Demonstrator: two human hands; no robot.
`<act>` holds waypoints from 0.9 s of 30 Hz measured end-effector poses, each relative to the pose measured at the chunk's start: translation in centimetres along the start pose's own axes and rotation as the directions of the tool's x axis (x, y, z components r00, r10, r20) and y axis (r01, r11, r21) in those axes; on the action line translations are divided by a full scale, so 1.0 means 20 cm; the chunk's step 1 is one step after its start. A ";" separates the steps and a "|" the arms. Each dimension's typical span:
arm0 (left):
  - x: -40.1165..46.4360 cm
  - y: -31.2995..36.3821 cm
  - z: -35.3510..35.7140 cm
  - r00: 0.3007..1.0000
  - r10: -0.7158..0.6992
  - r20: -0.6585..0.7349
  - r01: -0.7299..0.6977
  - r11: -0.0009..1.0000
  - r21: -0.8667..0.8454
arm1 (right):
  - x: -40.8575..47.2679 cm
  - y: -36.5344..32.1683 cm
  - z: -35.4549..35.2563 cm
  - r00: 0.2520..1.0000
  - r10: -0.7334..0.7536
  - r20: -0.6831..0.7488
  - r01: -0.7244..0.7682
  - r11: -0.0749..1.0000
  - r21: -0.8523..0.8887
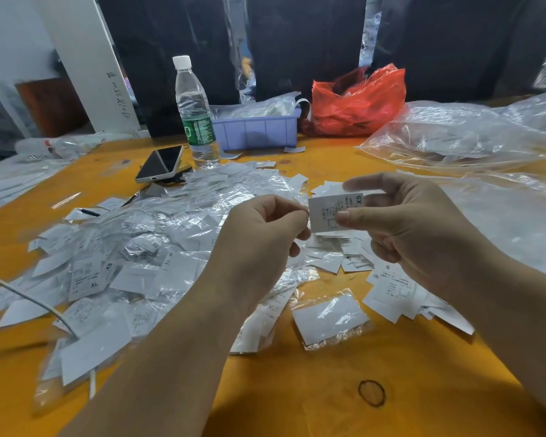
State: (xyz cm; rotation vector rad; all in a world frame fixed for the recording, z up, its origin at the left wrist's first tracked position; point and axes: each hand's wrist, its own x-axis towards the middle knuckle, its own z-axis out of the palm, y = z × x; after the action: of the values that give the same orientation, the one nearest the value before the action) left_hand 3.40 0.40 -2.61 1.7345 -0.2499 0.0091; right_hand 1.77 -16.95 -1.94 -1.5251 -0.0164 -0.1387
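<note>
A white size label marked XS (331, 212) is held above the orange table (297, 389). My right hand (410, 228) pinches its right side between thumb and forefinger. My left hand (265, 228) has its fingers curled, and its fingertips meet the label's left edge. A wide heap of small clear bags with white labels (145, 247) covers the table to the left and under my hands. One bagged label (330, 320) lies alone near the front. Loose labels (397, 291) are stacked below my right hand.
A water bottle (194, 111), a phone (164, 164), a blue tray (256, 129) and a red plastic bag (360, 102) stand at the back. Large clear plastic bags (460, 134) fill the right side. A white cable (29, 298) crosses the left. A rubber band (371, 393) lies in front.
</note>
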 end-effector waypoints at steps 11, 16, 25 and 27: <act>0.00 0.00 0.01 0.994 -0.036 0.107 0.039 0.999 -0.024 | -0.01 0.01 0.02 0.999 -0.029 0.018 0.030 0.999 -0.014; -0.01 0.00 0.01 0.978 -0.040 0.203 0.047 0.998 -0.031 | -0.02 0.01 0.02 0.999 -0.009 0.040 0.009 1.000 0.003; 0.00 0.00 0.00 0.977 -0.089 0.195 0.118 0.982 -0.146 | -0.01 0.02 0.02 0.988 0.054 0.143 -0.051 0.998 -0.024; 0.00 -0.01 0.01 0.982 -0.066 0.177 0.078 0.995 -0.063 | -0.01 0.01 0.01 0.980 0.094 0.176 -0.082 0.994 -0.075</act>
State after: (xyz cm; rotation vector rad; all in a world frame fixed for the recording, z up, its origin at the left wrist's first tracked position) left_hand 3.52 0.32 -2.83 1.6753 -0.3122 -0.2033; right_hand 1.56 -16.71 -2.25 -1.5990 -0.0883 0.0698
